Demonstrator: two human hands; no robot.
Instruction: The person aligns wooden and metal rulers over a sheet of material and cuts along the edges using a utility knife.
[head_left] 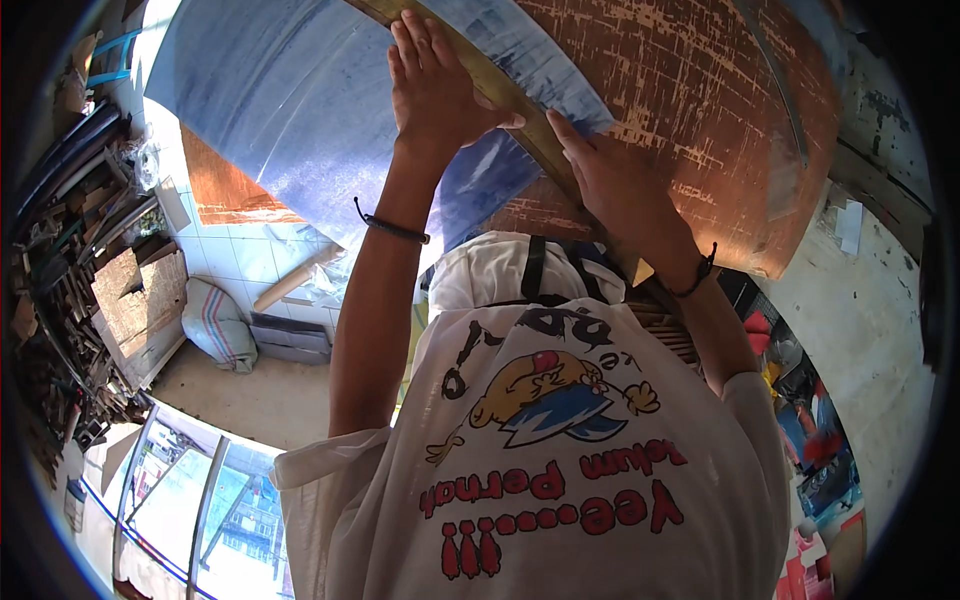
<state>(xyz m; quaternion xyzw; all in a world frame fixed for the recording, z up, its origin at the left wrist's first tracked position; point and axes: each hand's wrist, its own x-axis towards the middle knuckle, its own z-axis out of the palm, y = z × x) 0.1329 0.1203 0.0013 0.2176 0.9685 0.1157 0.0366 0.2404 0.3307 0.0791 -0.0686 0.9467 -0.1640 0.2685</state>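
A long yellowish-brown flat strip (pixel 500 95) lies slantwise across a glossy, streaked blue sheet (pixel 270 110). My left hand (pixel 437 100) is spread on the sheet and the strip's left side, fingers stretched forward and thumb out toward the strip. At the strip's right edge, closer to my body, rests my right hand (pixel 620 190). Its index finger is stretched along the strip, while its other fingers are mostly hidden. Part of the sheet shows beyond the strip on the right. Beneath lies a worn reddish-brown board (pixel 690 70) with pale scratches.
A thin dark strip (pixel 780 80) lies on the board's right side. Scrap wood (pixel 100 230) is piled at far left, near a striped sack (pixel 215 325) and a cardboard roll (pixel 295 278) on the floor. Colourful clutter (pixel 810 430) sits at lower right.
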